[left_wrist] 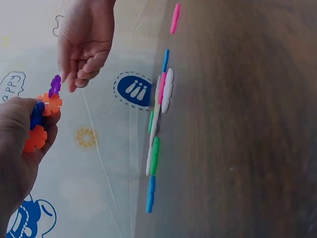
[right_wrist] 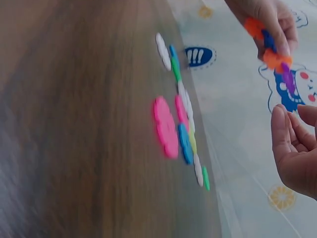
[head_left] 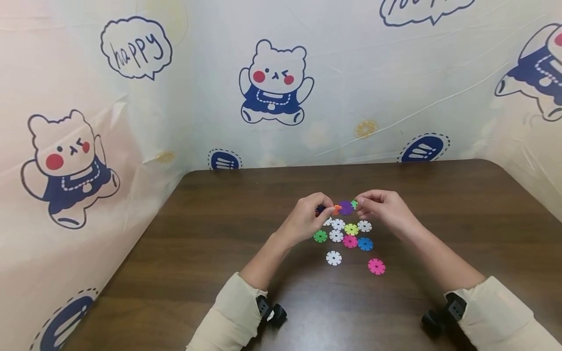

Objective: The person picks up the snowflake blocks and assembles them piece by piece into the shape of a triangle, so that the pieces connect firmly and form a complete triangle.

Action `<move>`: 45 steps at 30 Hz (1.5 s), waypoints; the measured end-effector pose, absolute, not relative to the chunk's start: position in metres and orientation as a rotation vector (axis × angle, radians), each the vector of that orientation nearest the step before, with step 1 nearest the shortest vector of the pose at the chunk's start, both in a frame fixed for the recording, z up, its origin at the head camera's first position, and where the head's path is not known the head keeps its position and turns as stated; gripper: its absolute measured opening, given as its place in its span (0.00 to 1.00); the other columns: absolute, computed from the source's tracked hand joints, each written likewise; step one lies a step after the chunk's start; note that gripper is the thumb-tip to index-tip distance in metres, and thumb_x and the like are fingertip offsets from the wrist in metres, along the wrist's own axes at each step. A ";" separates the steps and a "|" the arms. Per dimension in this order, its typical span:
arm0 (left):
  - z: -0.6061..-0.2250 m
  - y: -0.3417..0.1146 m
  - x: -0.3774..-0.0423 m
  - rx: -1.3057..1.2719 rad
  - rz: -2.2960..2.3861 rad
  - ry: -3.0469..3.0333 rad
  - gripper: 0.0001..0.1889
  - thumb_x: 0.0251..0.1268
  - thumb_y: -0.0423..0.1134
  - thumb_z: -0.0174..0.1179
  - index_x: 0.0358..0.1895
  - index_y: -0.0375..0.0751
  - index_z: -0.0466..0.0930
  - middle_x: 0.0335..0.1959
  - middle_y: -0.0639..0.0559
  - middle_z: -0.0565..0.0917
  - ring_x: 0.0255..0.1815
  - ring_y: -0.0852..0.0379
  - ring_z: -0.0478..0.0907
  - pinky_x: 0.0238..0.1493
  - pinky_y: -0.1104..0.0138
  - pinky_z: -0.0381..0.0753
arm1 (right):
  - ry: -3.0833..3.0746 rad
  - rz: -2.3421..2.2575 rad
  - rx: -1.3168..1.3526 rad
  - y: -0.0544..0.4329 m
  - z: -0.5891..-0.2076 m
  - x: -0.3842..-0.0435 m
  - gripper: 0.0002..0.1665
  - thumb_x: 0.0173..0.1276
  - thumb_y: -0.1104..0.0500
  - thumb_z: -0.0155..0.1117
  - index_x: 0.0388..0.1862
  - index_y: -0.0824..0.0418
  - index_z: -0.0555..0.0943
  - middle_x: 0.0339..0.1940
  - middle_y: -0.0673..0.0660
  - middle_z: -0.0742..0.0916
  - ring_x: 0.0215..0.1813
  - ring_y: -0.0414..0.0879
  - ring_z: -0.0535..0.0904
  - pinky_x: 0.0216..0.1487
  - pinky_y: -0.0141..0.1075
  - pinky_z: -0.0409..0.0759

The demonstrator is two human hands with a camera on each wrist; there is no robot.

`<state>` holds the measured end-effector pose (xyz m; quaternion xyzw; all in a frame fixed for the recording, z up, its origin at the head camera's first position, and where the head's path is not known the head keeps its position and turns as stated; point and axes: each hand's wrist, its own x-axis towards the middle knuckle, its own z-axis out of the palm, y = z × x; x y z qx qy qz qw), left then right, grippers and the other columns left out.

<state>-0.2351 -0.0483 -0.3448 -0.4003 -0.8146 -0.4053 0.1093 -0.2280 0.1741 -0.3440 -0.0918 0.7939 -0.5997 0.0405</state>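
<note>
Four linked discs (left_wrist: 53,105) are clamped in the left grip (head_left: 307,218), purple disc (right_wrist: 288,79) outermost, just beside the parted, empty right grip (head_left: 386,209), and could be sprung apart by a crooked push.

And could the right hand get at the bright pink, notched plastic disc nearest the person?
Probably yes: the right hand appears empty, and nothing covers the pink disc.
</note>
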 end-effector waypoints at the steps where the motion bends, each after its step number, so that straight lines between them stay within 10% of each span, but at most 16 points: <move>1: -0.345 -0.049 -0.235 -1.179 -1.192 -2.388 0.04 0.59 0.27 0.60 0.35 0.34 0.74 0.31 0.49 0.76 0.25 0.59 0.69 0.25 0.74 0.71 | 2.446 -1.820 -0.272 0.176 -0.345 -0.230 0.21 0.68 0.55 0.58 0.48 0.73 0.76 0.36 0.64 0.83 0.39 0.56 0.82 0.41 0.37 0.80; 15: -0.344 -0.051 -0.237 -1.136 -1.219 -2.374 0.03 0.59 0.28 0.60 0.33 0.35 0.76 0.30 0.50 0.78 0.27 0.60 0.71 0.28 0.74 0.74 | 2.716 -1.493 -0.209 0.200 -0.362 -0.266 0.22 0.67 0.56 0.58 0.53 0.72 0.73 0.44 0.68 0.81 0.44 0.58 0.79 0.50 0.49 0.75; 45: -0.346 -0.062 -0.241 -1.074 -1.203 -2.367 0.03 0.59 0.30 0.61 0.31 0.36 0.76 0.28 0.50 0.79 0.23 0.62 0.69 0.23 0.73 0.72 | 2.795 -1.004 -0.294 0.189 -0.385 -0.310 0.18 0.57 0.63 0.67 0.44 0.71 0.78 0.37 0.62 0.79 0.39 0.53 0.71 0.39 0.40 0.71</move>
